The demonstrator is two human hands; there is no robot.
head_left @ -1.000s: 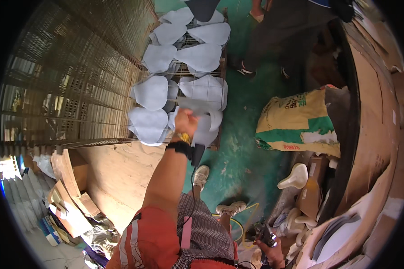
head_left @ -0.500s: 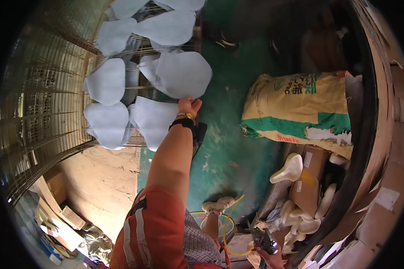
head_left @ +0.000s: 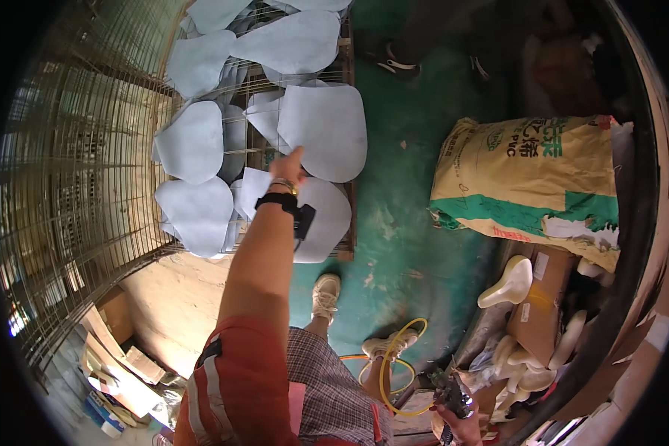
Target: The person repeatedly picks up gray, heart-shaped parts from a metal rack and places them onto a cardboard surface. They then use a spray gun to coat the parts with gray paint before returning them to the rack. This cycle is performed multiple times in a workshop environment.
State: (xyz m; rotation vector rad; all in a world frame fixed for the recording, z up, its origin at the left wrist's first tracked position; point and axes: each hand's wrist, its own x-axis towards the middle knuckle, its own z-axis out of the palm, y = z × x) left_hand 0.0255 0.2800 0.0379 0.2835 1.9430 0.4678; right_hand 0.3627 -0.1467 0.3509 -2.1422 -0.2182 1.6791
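Left hand (head_left: 288,171) shifted leftward, arm (head_left: 258,271) outstretched

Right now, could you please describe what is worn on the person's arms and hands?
The left arm has a short red sleeve with pale stripes, a black wrist strap with a boxy black device, and a gold-coloured band. The left hand and right hand are ungloved.

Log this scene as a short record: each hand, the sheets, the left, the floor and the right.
Left hand: at the edge of a grey sheet; grip unclear
Right hand: holding a spray-gun-like tool
Other sheets: grey, in overlapping rows
Left side: wire panels
Floor: green
Right side: yellow-and-green sack, pale saddle-shaped piece
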